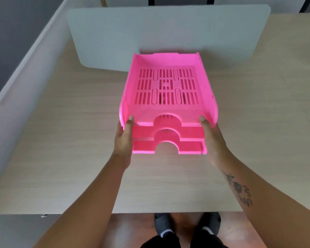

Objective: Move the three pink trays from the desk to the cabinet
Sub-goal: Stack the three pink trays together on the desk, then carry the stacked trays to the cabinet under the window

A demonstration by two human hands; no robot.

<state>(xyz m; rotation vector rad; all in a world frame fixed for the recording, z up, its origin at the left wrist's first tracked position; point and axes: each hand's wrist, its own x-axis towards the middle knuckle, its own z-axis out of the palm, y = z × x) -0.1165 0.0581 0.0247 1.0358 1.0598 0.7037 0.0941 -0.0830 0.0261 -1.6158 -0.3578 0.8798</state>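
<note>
Pink slotted plastic, 3 stacked trays: I'm seeing my left hand and right hand clasping their sides on the woodgrain desk.

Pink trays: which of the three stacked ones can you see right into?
The top tray. Its slotted floor is fully in view, while the middle tray and bottom tray beneath it show only their front edges with the arched cut-outs.
</note>
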